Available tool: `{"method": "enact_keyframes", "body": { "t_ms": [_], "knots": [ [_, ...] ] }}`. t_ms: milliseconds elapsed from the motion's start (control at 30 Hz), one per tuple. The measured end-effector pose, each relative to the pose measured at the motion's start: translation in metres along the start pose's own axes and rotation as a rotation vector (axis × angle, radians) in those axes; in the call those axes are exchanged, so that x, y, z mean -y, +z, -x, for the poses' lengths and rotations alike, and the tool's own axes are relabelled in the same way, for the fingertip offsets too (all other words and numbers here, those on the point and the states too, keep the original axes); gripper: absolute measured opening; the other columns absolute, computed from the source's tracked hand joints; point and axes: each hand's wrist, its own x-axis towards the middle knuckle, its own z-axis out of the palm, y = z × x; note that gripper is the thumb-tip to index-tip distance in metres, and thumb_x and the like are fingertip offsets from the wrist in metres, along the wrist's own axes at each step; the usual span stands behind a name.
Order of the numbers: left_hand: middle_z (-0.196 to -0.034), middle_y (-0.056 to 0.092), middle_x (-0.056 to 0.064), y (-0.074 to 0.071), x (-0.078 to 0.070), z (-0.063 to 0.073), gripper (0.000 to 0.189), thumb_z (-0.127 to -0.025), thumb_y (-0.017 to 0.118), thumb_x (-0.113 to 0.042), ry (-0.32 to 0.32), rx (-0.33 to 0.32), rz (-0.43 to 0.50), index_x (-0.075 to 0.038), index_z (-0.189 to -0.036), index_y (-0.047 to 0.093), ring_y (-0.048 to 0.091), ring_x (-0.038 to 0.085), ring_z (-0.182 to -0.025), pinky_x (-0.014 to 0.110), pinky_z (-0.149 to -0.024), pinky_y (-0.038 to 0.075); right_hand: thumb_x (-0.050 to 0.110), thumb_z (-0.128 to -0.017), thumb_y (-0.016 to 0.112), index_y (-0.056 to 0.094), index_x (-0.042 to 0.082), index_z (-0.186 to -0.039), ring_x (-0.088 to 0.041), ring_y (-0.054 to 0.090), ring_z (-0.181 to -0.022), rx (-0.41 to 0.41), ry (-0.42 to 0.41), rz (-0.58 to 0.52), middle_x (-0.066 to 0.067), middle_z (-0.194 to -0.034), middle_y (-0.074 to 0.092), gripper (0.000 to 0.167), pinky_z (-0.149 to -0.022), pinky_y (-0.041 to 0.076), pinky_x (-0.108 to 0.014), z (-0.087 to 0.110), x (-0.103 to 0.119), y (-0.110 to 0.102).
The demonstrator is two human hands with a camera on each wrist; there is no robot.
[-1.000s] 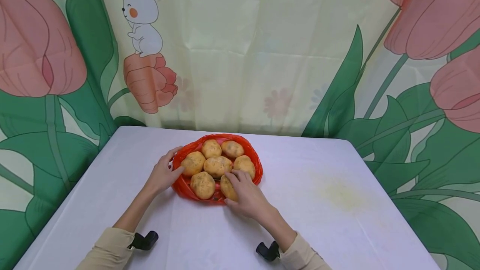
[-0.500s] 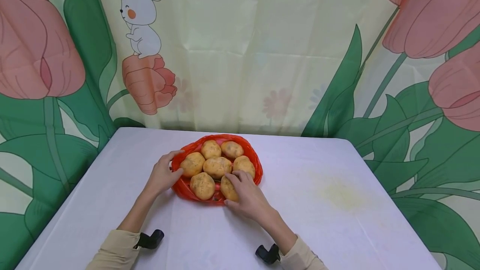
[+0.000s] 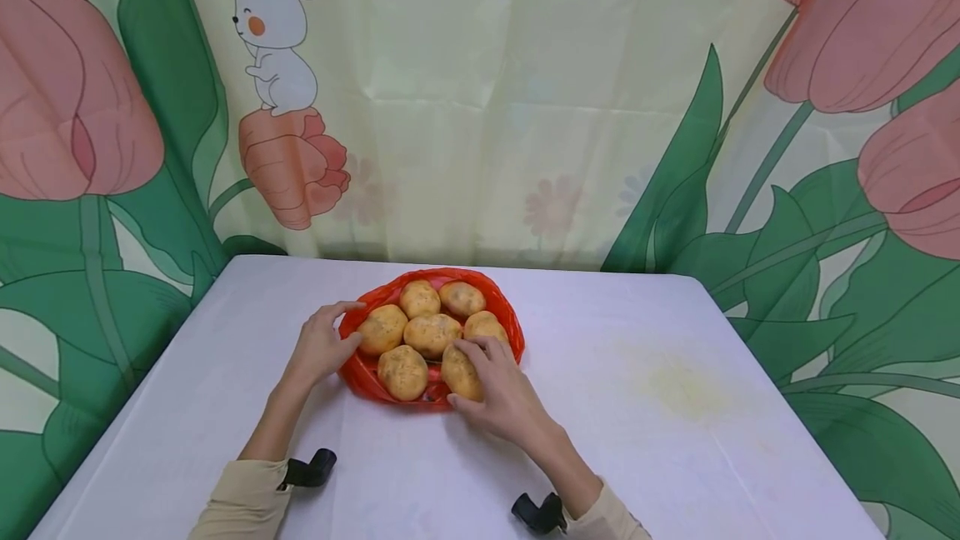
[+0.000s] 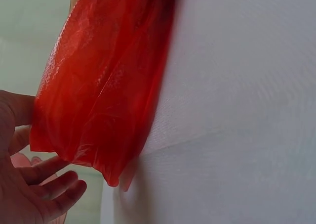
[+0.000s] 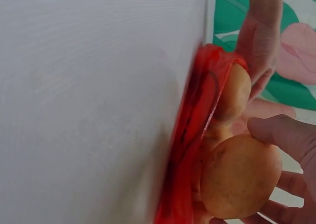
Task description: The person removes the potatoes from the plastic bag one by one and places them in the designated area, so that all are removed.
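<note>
Several potatoes [image 3: 432,335] lie in a red plastic bag [image 3: 358,375] with its mouth spread wide on the white table. At the front right of the bag, my right hand [image 3: 504,394] grips one potato [image 5: 242,176] between thumb and fingers. In the right wrist view this potato bulges out past the bag's edge. At the bag's left side my left hand [image 3: 322,346] rests with thumb and fingertips at the rim, its fingers loosely spread. In the left wrist view the bag's red wall hides part of that thumb.
The white tablecloth [image 3: 660,440] carries a faint yellowish stain right of the bag. A curtain [image 3: 480,107] printed with tulips and a rabbit hangs behind the table. Black wrist cameras [image 3: 540,513] sit at both sleeves.
The potato in my right hand has shifted slightly and shows more of itself. My left forearm has swung a little to the right; the left hand stays at the rim.
</note>
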Motion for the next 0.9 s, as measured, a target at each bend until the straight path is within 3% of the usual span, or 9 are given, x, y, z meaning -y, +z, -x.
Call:
{"method": "enact_keyframes", "body": {
  "t_ms": [300, 533, 900],
  "knots": [
    [-0.147, 0.047, 0.027, 0.001, 0.001, -0.004, 0.047, -0.093, 0.062, -0.007, -0.015, 0.025, 0.018, -0.004, -0.14, 0.058, 0.041, 0.047, -0.138, 0.063, -0.106, 0.045, 0.027, -0.084, 0.082, 0.055, 0.015, -0.145, -0.029, 0.049, -0.129, -0.076, 0.0, -0.068, -0.008, -0.141, 0.051, 0.068, -0.102, 0.051, -0.051, -0.001, 0.009, -0.022],
    [-0.148, 0.047, 0.027, 0.001, 0.001, -0.001, 0.045, -0.094, 0.062, -0.006, -0.029, 0.023, 0.028, -0.005, -0.139, 0.058, 0.039, 0.047, -0.14, 0.063, -0.107, 0.044, 0.023, -0.083, 0.085, 0.056, 0.015, -0.144, -0.029, 0.045, -0.128, -0.163, 0.014, -0.112, -0.011, -0.14, 0.052, 0.069, -0.098, 0.055, -0.047, -0.001, 0.009, -0.039],
    [-0.146, 0.049, 0.026, -0.001, -0.002, 0.0, 0.045, -0.094, 0.059, -0.004, -0.003, -0.004, 0.037, -0.005, -0.138, 0.059, 0.043, 0.045, -0.135, 0.06, -0.102, 0.049, 0.021, -0.081, 0.087, 0.055, 0.009, -0.144, -0.034, 0.046, -0.128, -0.285, 0.062, -0.038, -0.016, -0.14, 0.052, 0.072, -0.099, 0.052, -0.053, -0.004, -0.024, -0.058]
  ]
}}
